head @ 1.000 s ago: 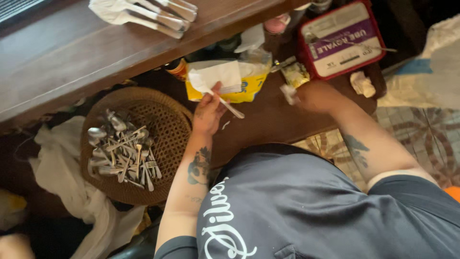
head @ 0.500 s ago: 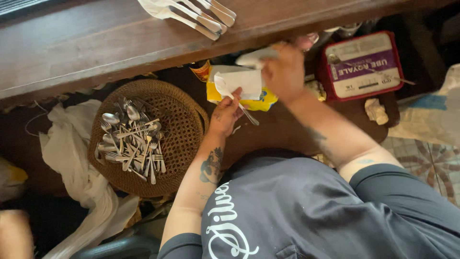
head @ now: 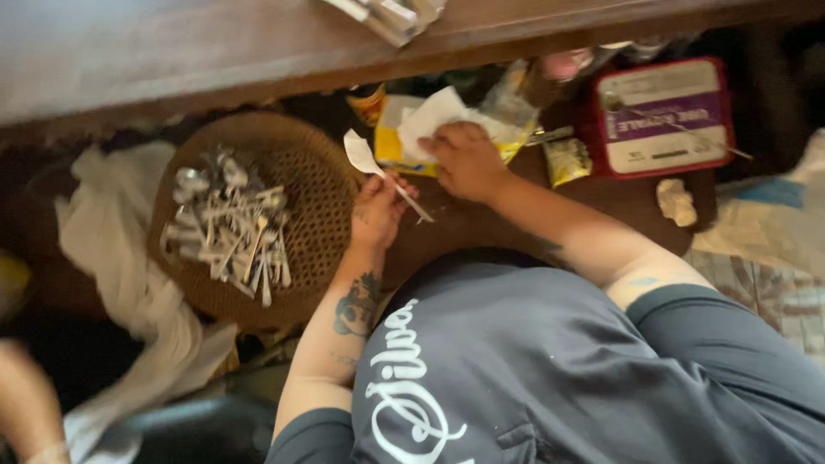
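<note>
My left hand holds a spoon by its handle, with the pale bowl pointing up and left. It hovers just right of a round woven basket that holds a heap of several metal spoons and forks. My right hand rests on a white paper napkin, fingers curled over it. The napkin lies on a yellow packet on the dark low surface. The two hands are about a hand's width apart.
A red rectangular tin stands to the right, with a crumpled paper ball below it. A wooden tabletop spans the top, bearing wrapped cutlery. A white cloth lies left of the basket. Another person's hand shows at bottom left.
My right hand went from beside the red tin up to the napkin pack and now presses down on a napkin. My left hand kept the spoon and tilted it up.
</note>
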